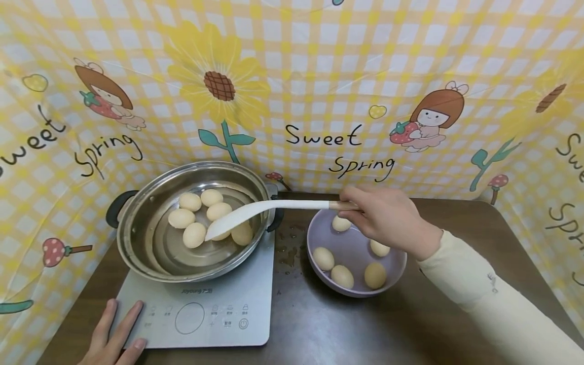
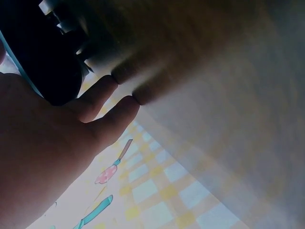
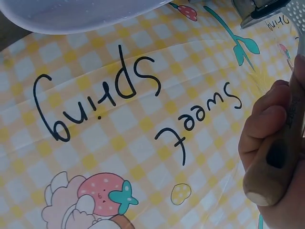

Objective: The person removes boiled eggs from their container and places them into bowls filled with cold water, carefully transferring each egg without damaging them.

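My right hand (image 1: 388, 218) grips the wooden handle (image 3: 274, 176) of a white slotted spoon (image 1: 246, 215), above a purple bowl (image 1: 312, 253). The spoon's head reaches into a steel pot (image 1: 137, 253) at the left, tilted over several pale eggs (image 1: 181, 219) lying in water, and partly hides some of them. Small holes show in the spoon in the right wrist view. Several more eggs (image 1: 342, 277) lie in the bowl, partly covered by my right hand. My left hand (image 1: 114, 337) rests with spread fingers on the front left corner of an induction cooker (image 1: 255, 319); it holds nothing.
The pot stands on the cooker, its black side handles (image 1: 119, 208) sticking out. Water drops (image 1: 287, 253) wet the brown table (image 1: 328, 329) between cooker and bowl. A yellow checked cloth (image 1: 310, 91) covers the walls behind and at both sides.
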### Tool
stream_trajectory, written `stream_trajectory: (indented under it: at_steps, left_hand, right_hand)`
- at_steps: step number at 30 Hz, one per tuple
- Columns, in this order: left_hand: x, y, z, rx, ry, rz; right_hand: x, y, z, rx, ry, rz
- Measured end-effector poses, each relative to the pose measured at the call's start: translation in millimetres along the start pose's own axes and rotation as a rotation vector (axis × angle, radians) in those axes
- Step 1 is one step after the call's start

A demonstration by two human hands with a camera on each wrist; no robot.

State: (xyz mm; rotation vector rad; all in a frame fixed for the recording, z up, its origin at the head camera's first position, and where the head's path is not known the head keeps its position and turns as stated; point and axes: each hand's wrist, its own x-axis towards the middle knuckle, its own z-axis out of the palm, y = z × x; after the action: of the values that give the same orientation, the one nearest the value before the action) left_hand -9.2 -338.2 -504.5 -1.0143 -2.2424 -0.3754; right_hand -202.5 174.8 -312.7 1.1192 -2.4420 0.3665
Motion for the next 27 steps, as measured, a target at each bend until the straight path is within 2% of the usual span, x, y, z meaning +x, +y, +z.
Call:
stream_trajectory:
  at_steps: [6, 15, 22, 27]
  left_hand:
    - [2.9, 1.1, -2.0, 0.008, -0.01, -0.003]
    - [2.8, 3.1, -2.0, 0.016, -0.001, -0.014]
    - [-0.2, -0.1, 4.3, 0.027, 0.028, -0.002]
    - [0.9, -1.1, 8.3, 0.02, 0.073, 0.007]
  right_hand:
    - [2.8, 1.3, -0.2, -0.016, -0.034, -0.027]
    - [4.2, 1.2, 1.7, -0.01, -0.023, -0.078]
    - [8.2, -2.9, 1.3, 0.009, -0.053, -0.101]
    - [12.2, -6.4, 1.4, 0.018, -0.092, -0.105]
